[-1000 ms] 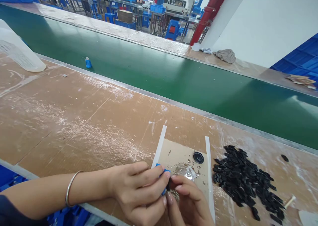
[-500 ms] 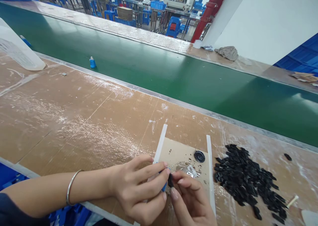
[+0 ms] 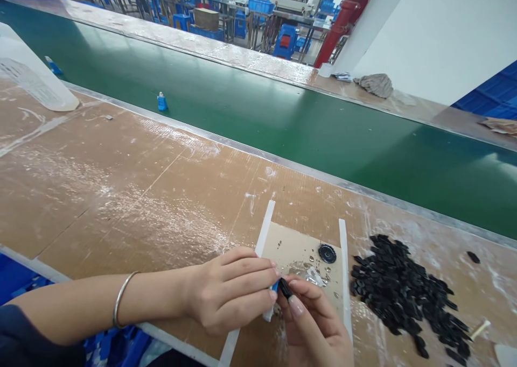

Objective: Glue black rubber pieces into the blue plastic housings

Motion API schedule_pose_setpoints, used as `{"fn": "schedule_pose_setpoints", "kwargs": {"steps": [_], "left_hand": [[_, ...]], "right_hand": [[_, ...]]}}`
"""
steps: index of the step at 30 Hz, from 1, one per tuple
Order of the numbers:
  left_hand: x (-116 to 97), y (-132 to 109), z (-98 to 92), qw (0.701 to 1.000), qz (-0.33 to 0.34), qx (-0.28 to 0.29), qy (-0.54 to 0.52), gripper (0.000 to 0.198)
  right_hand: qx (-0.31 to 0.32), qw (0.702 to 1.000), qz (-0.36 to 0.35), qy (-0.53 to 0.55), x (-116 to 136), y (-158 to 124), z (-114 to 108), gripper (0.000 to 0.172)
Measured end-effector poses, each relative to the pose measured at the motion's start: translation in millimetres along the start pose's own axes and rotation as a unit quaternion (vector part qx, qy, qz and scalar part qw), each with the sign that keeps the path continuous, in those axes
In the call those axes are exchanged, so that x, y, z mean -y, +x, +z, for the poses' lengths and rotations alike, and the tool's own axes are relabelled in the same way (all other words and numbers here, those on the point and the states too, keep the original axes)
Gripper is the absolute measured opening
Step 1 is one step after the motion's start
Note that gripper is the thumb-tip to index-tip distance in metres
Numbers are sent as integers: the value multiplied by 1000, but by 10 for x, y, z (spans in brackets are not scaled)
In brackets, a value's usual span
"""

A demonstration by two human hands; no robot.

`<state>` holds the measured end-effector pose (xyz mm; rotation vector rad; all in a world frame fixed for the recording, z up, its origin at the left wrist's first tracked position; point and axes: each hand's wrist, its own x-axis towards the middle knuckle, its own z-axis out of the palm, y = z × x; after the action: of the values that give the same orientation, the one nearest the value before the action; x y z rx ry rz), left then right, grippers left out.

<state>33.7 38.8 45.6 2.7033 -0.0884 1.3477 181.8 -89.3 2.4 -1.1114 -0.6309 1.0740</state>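
At a brown cardboard-topped table (image 3: 121,211), the person's left hand (image 3: 230,289) is curled, its fingers pinching a small blue plastic piece (image 3: 275,286). The right hand (image 3: 313,324) pinches a small black oblong piece (image 3: 285,288) right against it. Both hands are over a tan cardboard sheet (image 3: 301,243) between two white strips (image 3: 264,230), near a round black disc (image 3: 327,253). A heap of black oblong pieces (image 3: 404,291) lies just to the right.
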Motion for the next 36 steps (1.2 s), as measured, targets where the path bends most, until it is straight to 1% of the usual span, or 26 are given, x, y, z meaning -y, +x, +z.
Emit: {"fn": "schedule_pose_setpoints", "kwargs": {"steps": [2,3,6,8,10,13,15,17,20,21,23,26,29,33,36], "left_hand": [[4,-9,12,1000,1,-4,-15,19],[5,-13,19,1000,0,-6,-21,19],[10,-23,30,1000,2,-9,-27,16],[17,-17,25,999,6,-4,-31,14],[26,-5,14,999,13,0,-31,14],[34,-4,4,999,23,8,-33,14],[28,-35,17,999,16,13,-43,13],[15,-83,44,998,-14,16,-64,16],[-4,-131,83,989,-87,17,-116,25],[-9,-130,90,984,-112,18,-140,27],[-20,-106,95,968,-158,18,-195,31],[-44,-58,95,938,-217,5,-271,40],[-70,-52,101,905,-267,-16,-331,47],[-85,-82,106,854,-343,-13,-390,45],[-90,-71,97,803,-400,-12,-441,39]], "right_hand": [[31,999,-11,11,-6,9,-13,20],[26,999,-11,16,6,5,12,21],[-44,999,-4,19,86,-32,160,16],[-68,998,-15,1,141,-45,237,15],[-31,997,-54,-35,171,-29,243,18],[32,988,-118,-91,174,28,169,28],[46,985,-132,-98,170,56,144,28],[29,991,-110,-72,178,58,175,24],[-36,998,-44,-9,216,25,289,15],[-53,998,-30,3,229,12,326,14],[-62,997,-35,4,249,-8,376,15],[-50,995,-79,-35,253,-20,383,22],[-40,989,-114,-81,235,-27,336,24],[-16,985,-131,-111,207,-29,240,27],[23,974,-178,-138,205,-4,169,32]]}}
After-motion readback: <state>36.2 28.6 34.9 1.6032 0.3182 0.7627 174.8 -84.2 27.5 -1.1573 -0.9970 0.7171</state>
